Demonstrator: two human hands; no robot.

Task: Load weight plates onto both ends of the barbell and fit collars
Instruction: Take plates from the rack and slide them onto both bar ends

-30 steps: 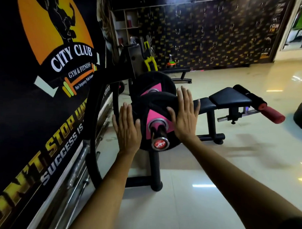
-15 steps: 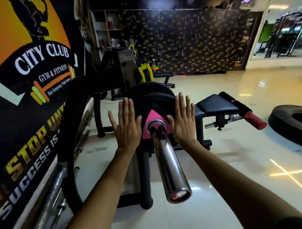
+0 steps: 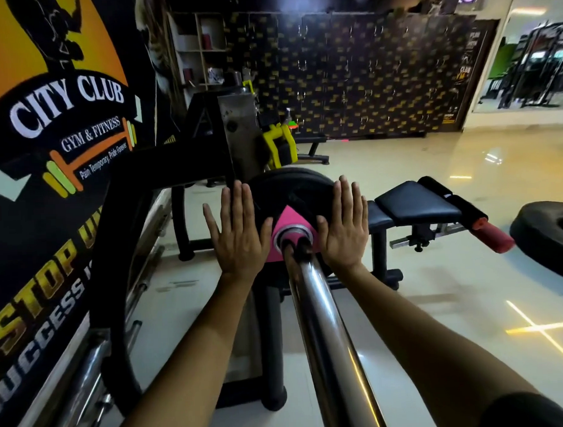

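1. On the barbell sleeve (image 3: 322, 311), a black weight plate (image 3: 292, 193) with a pink center patch is sitting far down the chrome, away from the camera, and the person is pushing it home. Step in hand, by my read: seating the plate on this end.
2. Behind it a second, larger black disc seems to be showing; cannot tell if the two are touching.
3. Left hand (image 3: 239, 234) is lying flat and fully spread, palm on the plate face left of the hole, fingers pointing up, gripping nothing.
4. Right hand (image 3: 344, 227) is doing the same on the right side, palm flat, fingers straight and close together, thumb near the pink patch, holding nothing.
5. Bar is running between both forearms toward the camera; its near tip is out of frame.
6. No collar is showing anywhere, so that step is not yet done.
7. Next move likely calls for an even two-palm push until the plate stops, then fetching a collar and sliding it on snug against the plate.
8. Other end of the bar is hidden; its loading state is unknown.
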